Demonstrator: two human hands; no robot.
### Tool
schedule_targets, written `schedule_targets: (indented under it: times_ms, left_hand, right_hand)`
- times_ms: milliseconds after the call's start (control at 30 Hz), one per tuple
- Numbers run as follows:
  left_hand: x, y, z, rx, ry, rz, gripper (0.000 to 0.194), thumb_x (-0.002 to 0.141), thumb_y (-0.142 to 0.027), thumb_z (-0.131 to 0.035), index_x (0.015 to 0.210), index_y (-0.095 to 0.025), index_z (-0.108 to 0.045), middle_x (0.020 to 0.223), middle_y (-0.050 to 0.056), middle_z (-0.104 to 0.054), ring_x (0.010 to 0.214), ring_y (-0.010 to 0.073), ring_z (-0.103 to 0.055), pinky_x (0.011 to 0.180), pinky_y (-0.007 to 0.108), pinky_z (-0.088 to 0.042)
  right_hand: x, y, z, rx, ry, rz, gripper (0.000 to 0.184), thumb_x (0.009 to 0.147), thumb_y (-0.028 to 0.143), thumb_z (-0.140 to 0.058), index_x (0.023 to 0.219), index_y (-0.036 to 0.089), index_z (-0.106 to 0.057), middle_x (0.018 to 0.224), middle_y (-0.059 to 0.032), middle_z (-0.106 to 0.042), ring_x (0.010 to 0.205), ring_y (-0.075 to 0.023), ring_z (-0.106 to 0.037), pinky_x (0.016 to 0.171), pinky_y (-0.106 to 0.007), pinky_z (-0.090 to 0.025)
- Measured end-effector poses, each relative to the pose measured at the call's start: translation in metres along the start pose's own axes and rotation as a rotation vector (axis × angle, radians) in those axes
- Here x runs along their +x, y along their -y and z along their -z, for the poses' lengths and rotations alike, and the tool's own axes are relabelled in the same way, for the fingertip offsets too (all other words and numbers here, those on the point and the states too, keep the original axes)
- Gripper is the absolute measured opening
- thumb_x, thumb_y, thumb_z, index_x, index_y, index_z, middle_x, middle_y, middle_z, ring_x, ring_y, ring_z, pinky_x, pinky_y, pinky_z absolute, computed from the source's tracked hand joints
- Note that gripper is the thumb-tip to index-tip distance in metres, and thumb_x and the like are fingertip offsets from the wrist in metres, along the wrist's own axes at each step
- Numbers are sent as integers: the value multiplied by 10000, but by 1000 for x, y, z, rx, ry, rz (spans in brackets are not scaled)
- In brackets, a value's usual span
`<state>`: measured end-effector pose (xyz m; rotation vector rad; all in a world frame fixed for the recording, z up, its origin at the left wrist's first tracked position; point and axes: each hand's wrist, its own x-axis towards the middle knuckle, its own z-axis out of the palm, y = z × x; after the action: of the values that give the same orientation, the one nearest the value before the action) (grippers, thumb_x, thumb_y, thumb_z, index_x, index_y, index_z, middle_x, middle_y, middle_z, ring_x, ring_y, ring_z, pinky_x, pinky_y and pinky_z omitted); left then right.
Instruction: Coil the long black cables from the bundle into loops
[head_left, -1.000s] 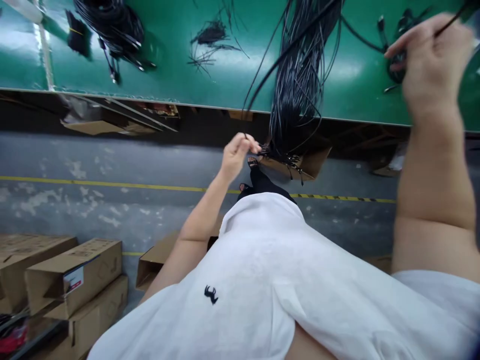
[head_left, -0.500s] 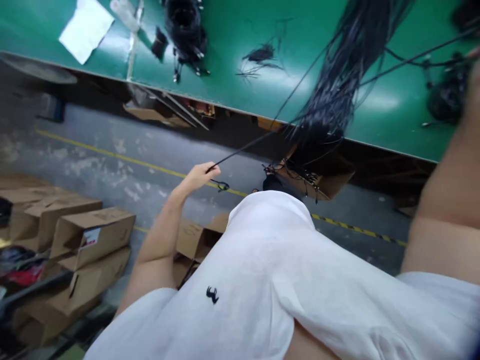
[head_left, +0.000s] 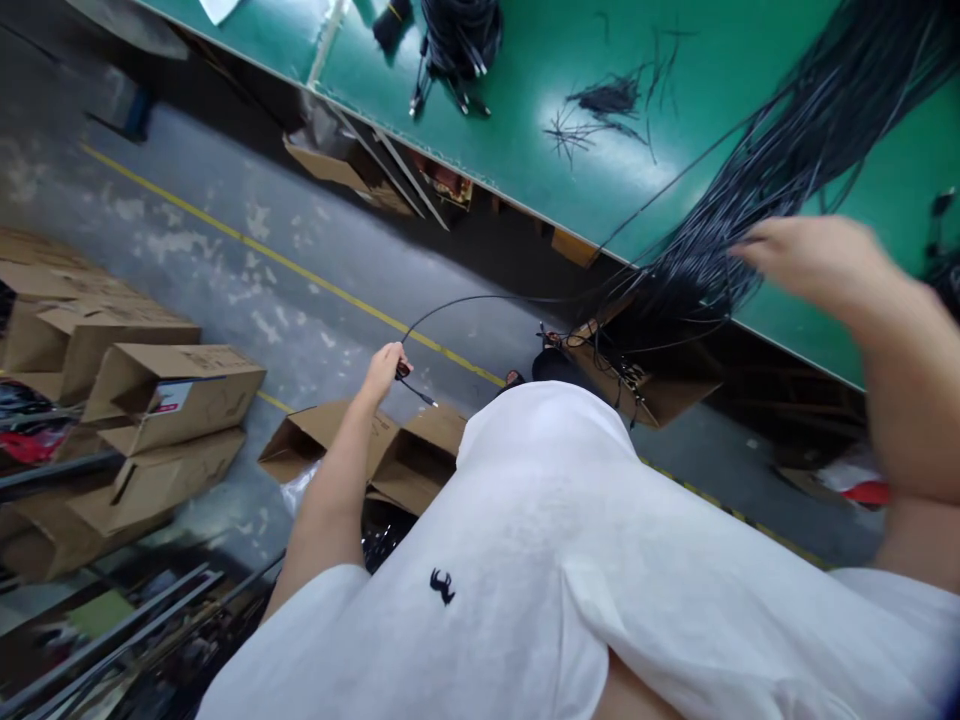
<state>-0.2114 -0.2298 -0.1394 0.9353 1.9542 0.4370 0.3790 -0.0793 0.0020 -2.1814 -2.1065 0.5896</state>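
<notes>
My left hand point(head_left: 388, 370) is closed around a black cable point(head_left: 480, 297), out over the floor to the left. A short end with a metal plug point(head_left: 429, 400) hangs below its fingers. From that hand the cable arcs slackly to a thick bundle of black cables point(head_left: 787, 170), which lies across the green table and droops over its edge. My right hand point(head_left: 832, 265) is at the bundle, fingertips pinched together against the strands. Whatever is between those fingertips is too small to make out.
The green table point(head_left: 525, 150) carries a coiled cable point(head_left: 461, 35) and a pile of short black ties or offcuts point(head_left: 607, 95). Below its edge, an open carton point(head_left: 679, 395) has cable ends hanging over it. Cardboard boxes point(head_left: 180, 390) stand on the floor at left.
My right hand has come in from the far right to the bundle. The taut cable now hangs slack, and my left hand is slightly lower and further left. The view has shifted.
</notes>
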Motion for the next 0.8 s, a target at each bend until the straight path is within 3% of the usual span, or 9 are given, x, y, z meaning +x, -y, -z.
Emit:
schedule_targets:
  times_ms: [33,100,133,200,233,300,433,600,800]
  left_hand:
    - [-6,7,-9,-31,-13,35,320,902,-462,-430,706,-209,-453,581,-10,-514,590,144,-572,609,251,-445]
    - [-22,23,-22,-77,-63,110,354,870,-527,-447,714,-210,-440,563,-33,-474,569,134,-572,586,241,-439]
    - [-31,31,-26,-94,-103,151,379,855,-562,-440,708,-214,-423,555,-44,-450,557,129,-566,579,238,-436]
    - [-53,48,-25,-116,-191,235,431,825,-633,-402,690,-225,-373,543,-63,-401,533,121,-547,568,239,-430]
    - [-66,57,-22,-121,-231,277,457,806,-668,-379,681,-230,-346,535,-70,-382,521,119,-534,560,241,-426]
    - [-95,74,-10,-118,-268,355,492,747,-714,-407,677,-229,-360,526,-67,-407,514,125,-528,541,247,-419]
    - [-156,107,16,-55,-227,493,500,652,-702,-547,702,-207,-506,592,-10,-588,539,152,-555,551,285,-458]
    - [-204,135,20,43,-148,611,465,707,-680,-569,711,-216,-592,657,29,-669,627,215,-611,620,347,-509]
    - [-205,137,-11,29,-43,606,507,689,-733,-575,678,-227,-595,664,32,-661,678,247,-640,647,363,-526]
  right_hand:
    - [-12,19,-21,-85,124,114,163,867,298,-703,887,139,-671,1143,-157,-664,1208,-280,-560,1026,-531,-404]
    - [-43,61,-72,-106,163,403,378,855,269,-715,1190,117,-630,1358,-206,-549,1312,-307,-467,1099,-508,-367]
    - [-60,81,-101,-79,222,520,378,899,231,-643,1256,111,-602,1418,-203,-500,1350,-300,-428,1132,-479,-347]
    - [-88,113,-161,-35,585,611,304,961,175,-499,1234,127,-624,1308,-166,-588,1244,-255,-527,1082,-410,-412]
    - [-96,123,-191,-41,779,527,283,960,178,-507,1207,138,-639,1259,-149,-615,1180,-231,-573,1038,-367,-449]
    - [-97,129,-244,-77,903,417,215,909,185,-607,1101,116,-674,1141,-147,-655,1031,-208,-634,910,-309,-513]
    - [-48,108,-324,-128,817,164,313,935,293,-616,1194,119,-618,1215,-122,-611,1062,-201,-616,911,-376,-533]
    - [-2,54,-373,-100,680,-69,393,966,351,-576,1298,142,-555,1282,-117,-569,1094,-197,-594,929,-427,-525]
    - [-19,-6,-372,-59,626,-122,364,960,371,-581,1249,150,-587,1240,-103,-593,1074,-194,-605,920,-411,-533]
